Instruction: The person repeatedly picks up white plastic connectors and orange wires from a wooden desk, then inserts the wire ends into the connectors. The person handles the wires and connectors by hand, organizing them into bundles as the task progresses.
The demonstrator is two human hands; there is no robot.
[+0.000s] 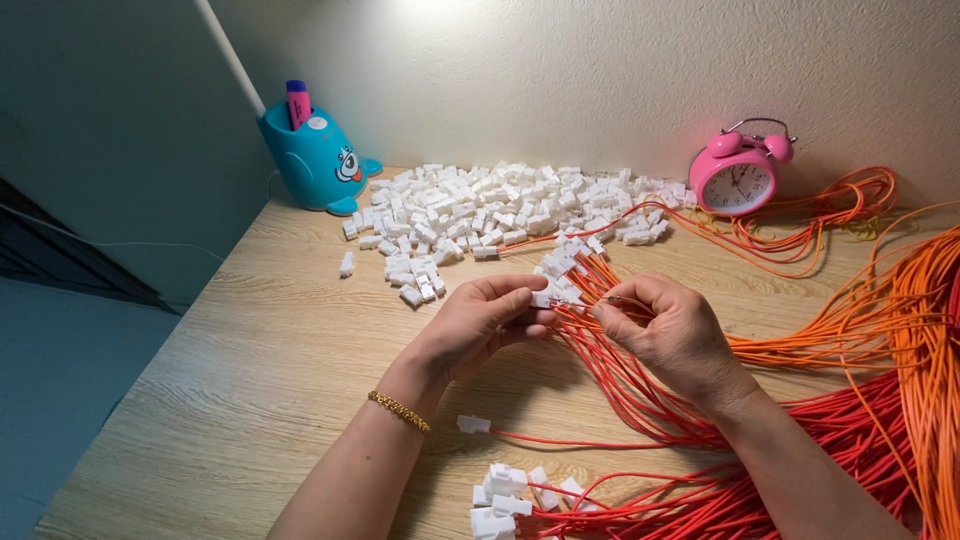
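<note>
Many white plugs (500,215) wait at top; few wired ones (505,500) lie at bottom. Your left hand (475,325) pinches a plug, your right hand (665,330) an orange wire (625,300).

Teal cartoon pen holder (318,160) with pink marker (297,103), far left; pink twin-bell alarm clock (741,170), against the wall; light wood-grain surface (250,380).

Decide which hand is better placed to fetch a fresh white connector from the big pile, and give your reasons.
Probably the left hand: the pile lies ahead on its side, with loose connectors just beyond its fingers. The right hand pinches a wire end over the red wires.
</note>
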